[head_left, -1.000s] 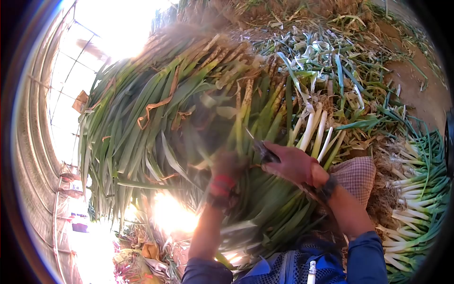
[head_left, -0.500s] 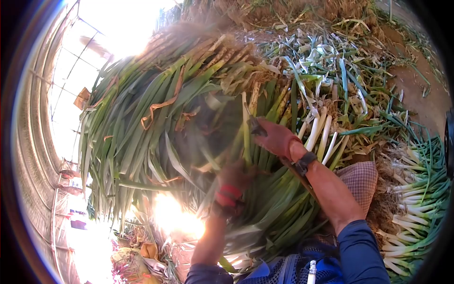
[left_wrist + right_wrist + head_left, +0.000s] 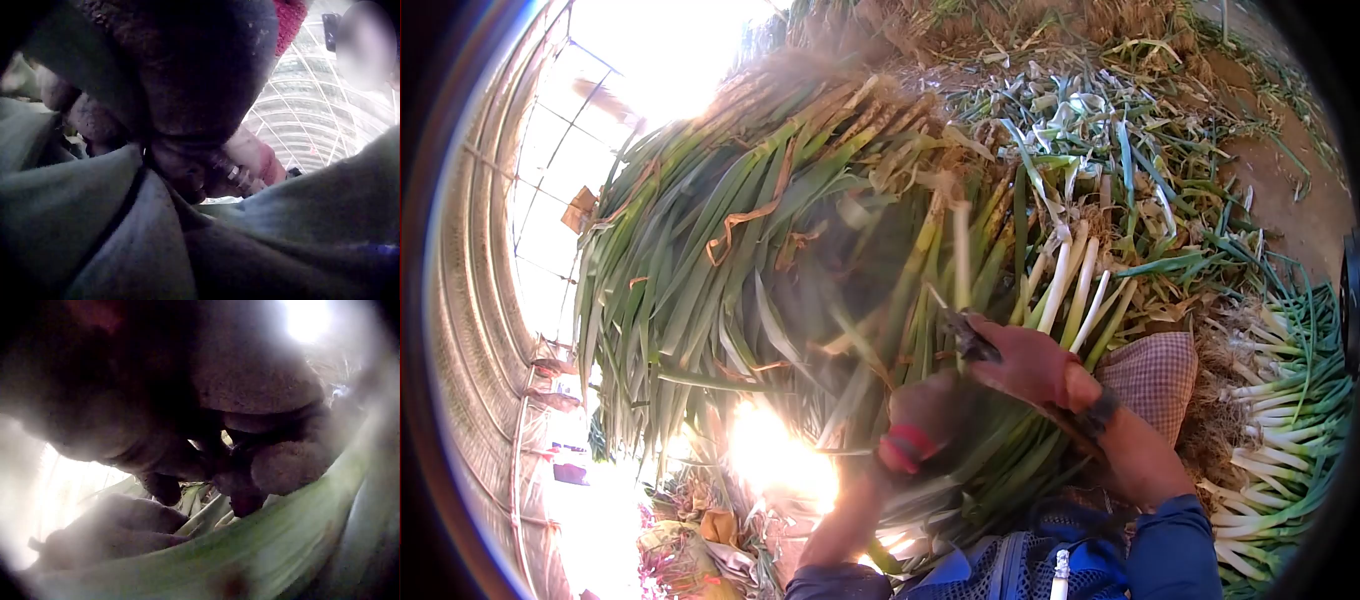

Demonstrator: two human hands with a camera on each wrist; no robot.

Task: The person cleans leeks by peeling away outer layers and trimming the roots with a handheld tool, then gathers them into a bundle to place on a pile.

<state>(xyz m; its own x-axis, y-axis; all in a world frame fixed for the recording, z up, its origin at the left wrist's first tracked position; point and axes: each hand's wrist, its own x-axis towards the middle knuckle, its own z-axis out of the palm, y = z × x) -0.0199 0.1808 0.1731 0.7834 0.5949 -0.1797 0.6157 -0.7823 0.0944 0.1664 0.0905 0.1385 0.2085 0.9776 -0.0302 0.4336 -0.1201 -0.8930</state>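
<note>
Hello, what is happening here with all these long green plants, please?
A person is working on a big pile of green onions inside a greenhouse. The right hand grips one stalk that stands up from the pile, and seems to hold a small dark tool too, though it is blurred. The left hand rests on the leaves just below it. Cleaned white stalks lie in a heap to the right.

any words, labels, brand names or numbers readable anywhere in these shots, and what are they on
None: no readable text shows in any view.
The right hand wears a dark wristband with no legible mark.
The left hand has a red band, also plain.
The heap of green onions and the checked cloth carry no label.
Both wrist views are too blurred to read anything.
</note>
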